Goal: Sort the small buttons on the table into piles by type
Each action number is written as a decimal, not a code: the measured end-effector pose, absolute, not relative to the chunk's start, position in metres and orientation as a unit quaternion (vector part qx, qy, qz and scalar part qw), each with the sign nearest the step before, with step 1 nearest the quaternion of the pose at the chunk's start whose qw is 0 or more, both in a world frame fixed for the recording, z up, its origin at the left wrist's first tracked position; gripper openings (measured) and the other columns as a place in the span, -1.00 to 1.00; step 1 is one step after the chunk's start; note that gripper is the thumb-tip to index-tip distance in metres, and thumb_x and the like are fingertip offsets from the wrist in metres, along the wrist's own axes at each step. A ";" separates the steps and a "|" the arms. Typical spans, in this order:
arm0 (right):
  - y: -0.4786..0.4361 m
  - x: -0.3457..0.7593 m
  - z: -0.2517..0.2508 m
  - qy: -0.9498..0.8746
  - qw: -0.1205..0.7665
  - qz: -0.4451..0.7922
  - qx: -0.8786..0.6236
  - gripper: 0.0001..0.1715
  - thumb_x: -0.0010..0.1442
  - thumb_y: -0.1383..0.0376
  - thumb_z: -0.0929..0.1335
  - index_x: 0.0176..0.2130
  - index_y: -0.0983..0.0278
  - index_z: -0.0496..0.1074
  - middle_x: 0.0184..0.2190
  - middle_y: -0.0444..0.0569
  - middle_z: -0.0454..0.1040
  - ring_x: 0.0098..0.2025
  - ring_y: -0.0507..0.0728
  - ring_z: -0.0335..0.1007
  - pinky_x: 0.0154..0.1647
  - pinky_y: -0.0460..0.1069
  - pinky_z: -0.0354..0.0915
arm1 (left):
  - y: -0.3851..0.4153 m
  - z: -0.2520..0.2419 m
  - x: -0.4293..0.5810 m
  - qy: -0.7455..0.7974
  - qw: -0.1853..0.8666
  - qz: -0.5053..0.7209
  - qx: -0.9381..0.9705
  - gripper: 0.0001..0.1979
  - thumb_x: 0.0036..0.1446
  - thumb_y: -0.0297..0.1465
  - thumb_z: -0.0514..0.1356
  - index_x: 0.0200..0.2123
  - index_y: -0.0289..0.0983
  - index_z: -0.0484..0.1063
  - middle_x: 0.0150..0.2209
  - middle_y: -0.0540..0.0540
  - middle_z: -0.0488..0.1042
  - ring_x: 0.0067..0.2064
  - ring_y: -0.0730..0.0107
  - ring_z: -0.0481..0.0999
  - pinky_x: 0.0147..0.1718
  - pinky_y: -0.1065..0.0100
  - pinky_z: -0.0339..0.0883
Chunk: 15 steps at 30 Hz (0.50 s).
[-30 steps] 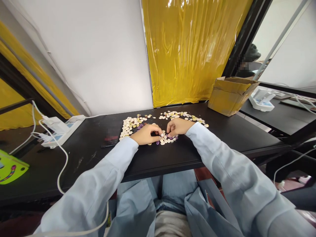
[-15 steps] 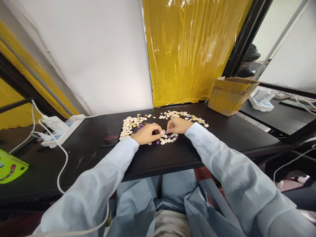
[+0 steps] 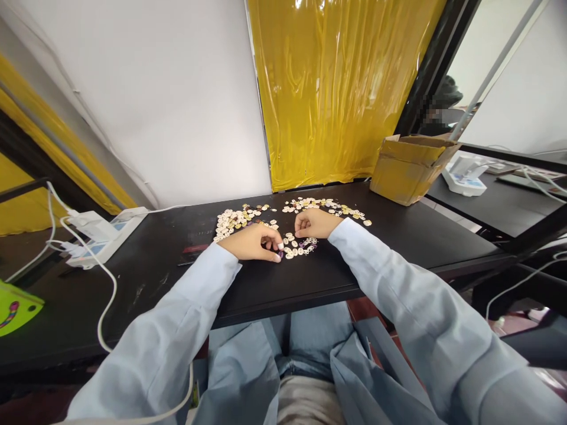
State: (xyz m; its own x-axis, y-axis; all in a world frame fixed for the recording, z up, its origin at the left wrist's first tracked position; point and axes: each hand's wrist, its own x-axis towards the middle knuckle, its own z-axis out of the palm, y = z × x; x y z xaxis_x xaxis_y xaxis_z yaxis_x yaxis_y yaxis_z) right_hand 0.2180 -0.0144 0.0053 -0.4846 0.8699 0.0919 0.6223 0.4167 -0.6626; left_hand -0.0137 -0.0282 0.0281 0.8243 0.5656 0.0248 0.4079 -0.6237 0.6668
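My left hand (image 3: 256, 242) is low over the black table (image 3: 287, 282), its thumb and index finger closing at a small purple button (image 3: 280, 254). To its right, my right hand (image 3: 315, 224) has its fingertips pinched together just above the table. Whatever is in that pinch is too small to make out. Between and below the hands lies a loose group of cream buttons (image 3: 295, 251), with small purple and pale ones at its right side. Beyond my left hand spreads a larger heap of cream and yellowish buttons (image 3: 228, 222), partly covered by the hand.
Another strip of mixed buttons (image 3: 312, 202) runs behind my right hand. A cardboard box (image 3: 401, 171) stands at the table's back right. On the left are a white power strip (image 3: 113, 236) with cables and a dark packet (image 3: 191, 251). A person is partly visible beyond the frame at right.
My hands have moved apart from each other. The left has come down to the purple button; the right has shifted slightly up and away from the near button group. The view has moved slightly.
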 end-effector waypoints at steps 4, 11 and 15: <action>-0.011 0.220 0.004 -0.798 0.257 0.289 -0.462 -0.82 -0.03 0.41 0.42 -0.31 0.35 0.56 -0.51 -0.07 0.54 -0.47 0.02 0.42 -0.40 -0.11 0.32 | -0.029 0.025 -0.010 0.268 0.308 0.106 0.907 -0.79 -0.11 -0.32 0.34 -0.37 -0.29 0.53 -0.41 -0.04 0.48 -0.40 0.44 0.38 -0.42 0.43 0.22; -0.010 0.217 0.004 -0.753 0.352 0.329 -0.448 -0.91 -0.04 0.45 0.40 -0.42 0.34 0.53 -0.46 -0.03 0.57 -0.44 0.05 0.47 -0.34 -0.07 0.39 | -0.033 0.026 -0.004 0.281 0.327 0.126 0.893 -0.87 -0.10 -0.40 0.31 -0.43 -0.30 0.46 -0.51 0.03 0.42 -0.48 0.51 0.36 -0.47 0.45 0.19; -0.013 0.211 0.006 -0.686 0.400 0.435 -0.424 -0.93 -0.03 0.47 0.39 -0.42 0.36 0.44 -0.46 0.01 0.56 -0.43 0.05 0.48 -0.37 -0.06 0.43 | -0.027 0.021 -0.004 0.318 0.344 0.220 0.856 -0.86 -0.09 -0.41 0.28 -0.39 -0.31 0.44 -0.51 0.03 0.43 -0.49 0.52 0.37 -0.46 0.46 0.25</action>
